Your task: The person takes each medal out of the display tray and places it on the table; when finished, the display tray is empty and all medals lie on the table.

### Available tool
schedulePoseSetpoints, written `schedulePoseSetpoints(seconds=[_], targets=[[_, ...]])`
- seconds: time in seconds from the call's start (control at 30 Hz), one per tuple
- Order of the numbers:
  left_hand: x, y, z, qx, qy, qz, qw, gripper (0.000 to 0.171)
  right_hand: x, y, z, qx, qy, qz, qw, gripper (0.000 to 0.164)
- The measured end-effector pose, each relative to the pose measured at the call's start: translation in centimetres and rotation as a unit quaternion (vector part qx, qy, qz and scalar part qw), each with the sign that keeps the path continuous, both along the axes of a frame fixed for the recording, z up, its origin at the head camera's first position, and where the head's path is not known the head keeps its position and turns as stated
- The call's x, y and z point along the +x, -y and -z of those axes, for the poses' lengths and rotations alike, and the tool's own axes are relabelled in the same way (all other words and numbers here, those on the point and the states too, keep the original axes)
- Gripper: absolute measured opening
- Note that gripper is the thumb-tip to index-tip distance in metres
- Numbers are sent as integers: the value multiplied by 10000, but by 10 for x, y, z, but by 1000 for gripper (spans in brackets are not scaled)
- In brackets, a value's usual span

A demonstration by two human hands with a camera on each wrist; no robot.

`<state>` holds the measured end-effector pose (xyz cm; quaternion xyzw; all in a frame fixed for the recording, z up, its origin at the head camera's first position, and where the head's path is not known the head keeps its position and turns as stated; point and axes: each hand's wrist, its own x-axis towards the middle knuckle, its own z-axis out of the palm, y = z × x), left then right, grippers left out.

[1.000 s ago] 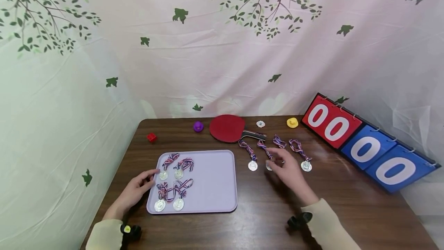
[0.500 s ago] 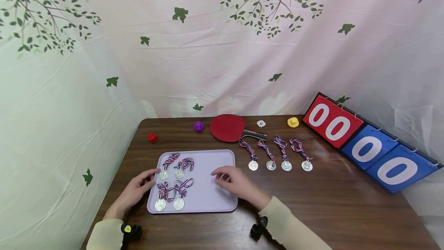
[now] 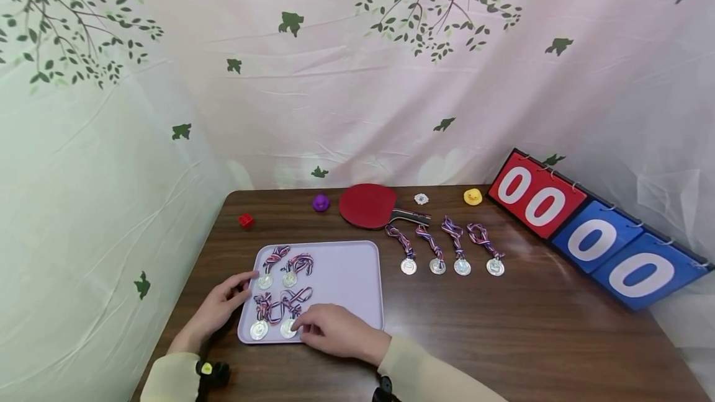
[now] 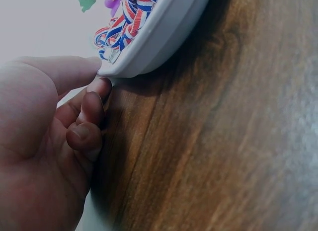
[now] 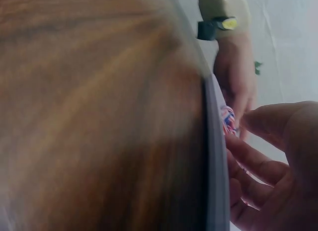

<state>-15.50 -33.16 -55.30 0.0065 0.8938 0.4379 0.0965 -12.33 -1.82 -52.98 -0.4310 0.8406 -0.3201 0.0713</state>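
Observation:
On the lavender tray [image 3: 346, 275] lie several silver medals with red, white and blue ribbons, in two rows at its left side. My left hand [image 3: 219, 304] holds the tray's left rim, its thumb on the edge and a fingertip just below, as the left wrist view shows. Over the tray's front part, my right hand [image 3: 337, 330] reaches to the front-right medal [image 3: 287, 328] and partly covers it. In the right wrist view a gap shows between thumb and fingers of the right hand [image 5: 268, 166], near a striped ribbon [image 5: 228, 120]. Any contact with the medal is unclear.
Right of the tray, several more medals [image 3: 437, 265] lie in a row. Behind are a red table tennis paddle [image 3: 365, 206], purple duck [image 3: 321, 203], red brick [image 3: 246, 221], white piece [image 3: 421, 199] and yellow duck [image 3: 472, 196]. A scoreboard [image 3: 592, 228] stands at right.
My right hand has let go of a medal in the row on the right and travelled left, across the tray, to the front-right medal. My left hand has stayed at the tray's rim.

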Motion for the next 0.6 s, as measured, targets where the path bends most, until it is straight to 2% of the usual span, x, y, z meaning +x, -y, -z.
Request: schedulePoseSetpoints(seconds=[0.17, 0.3, 0.43, 0.6], targets=[[0, 0, -1, -36, 24, -16, 10000, 36, 4, 10, 1, 180, -487, -105, 9986, 23], [0, 0, 0, -68, 46, -13, 10000, 37, 5, 15, 1, 557, -915, -68, 9942, 26], [0, 0, 1, -53, 54, -19, 10000, 37, 7, 17, 2, 879, -1086, -27, 9902, 27], [0, 1, 1, -57, 38, -33, 10000, 37, 5, 17, 4, 763, -1168, 185, 9900, 21]])
